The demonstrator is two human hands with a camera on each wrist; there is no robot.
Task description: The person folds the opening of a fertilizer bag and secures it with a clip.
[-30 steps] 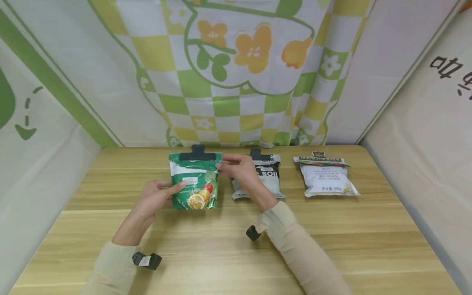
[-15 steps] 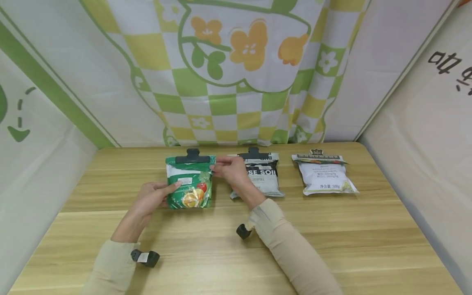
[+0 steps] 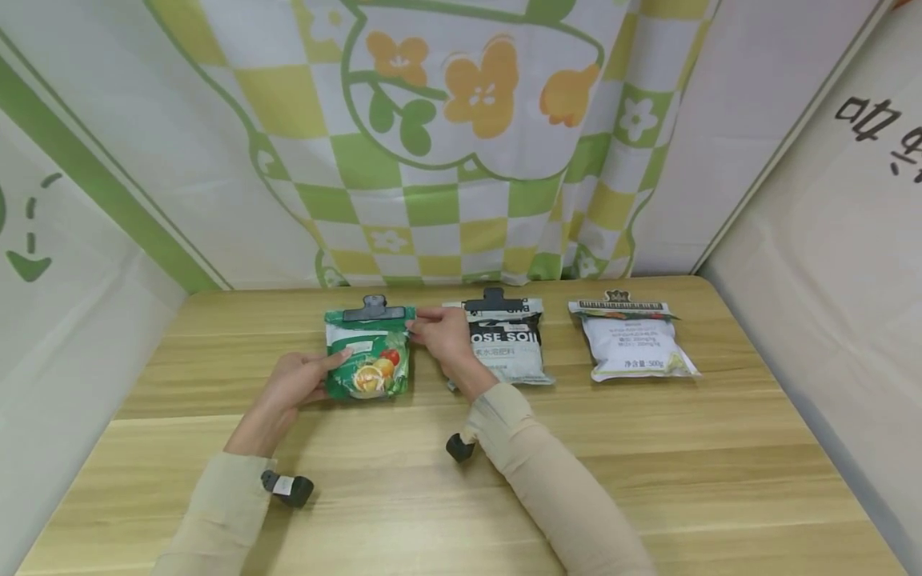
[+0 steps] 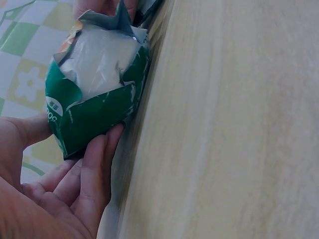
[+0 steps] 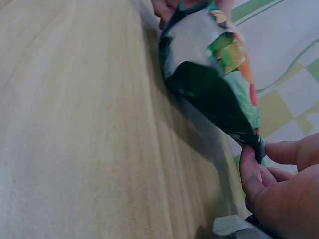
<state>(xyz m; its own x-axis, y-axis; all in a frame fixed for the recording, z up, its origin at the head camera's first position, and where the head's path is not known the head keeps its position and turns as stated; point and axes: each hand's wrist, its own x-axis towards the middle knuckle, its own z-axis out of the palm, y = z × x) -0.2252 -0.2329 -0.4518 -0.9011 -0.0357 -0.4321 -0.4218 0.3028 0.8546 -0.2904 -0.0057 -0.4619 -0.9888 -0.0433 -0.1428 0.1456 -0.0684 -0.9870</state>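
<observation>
A green pouch [image 3: 367, 364] printed with fruit is held between both hands low at the back left of the table, a black clip [image 3: 374, 312] across its top edge. My left hand [image 3: 291, 382] grips its lower left side, thumb on the front and fingers beneath, as the left wrist view also shows. At the upper right corner, my right hand [image 3: 446, 340] pinches the pouch between thumb and fingers. The wrist views show the pouch's white-and-green underside [image 4: 102, 107] close over the wood.
Right beside the pouch lies a grey-and-black soil bag [image 3: 511, 356] with its own black clip [image 3: 493, 301], partly behind the right hand. Farther right is a white bag [image 3: 634, 344] with a patterned clip [image 3: 618, 304]. A checkered curtain [image 3: 432, 200] hangs behind the table [image 3: 612, 464].
The green pouch has moved slightly left and its top has tilted back, with both hands keeping hold. More of the soil bag's lettering shows past the right hand.
</observation>
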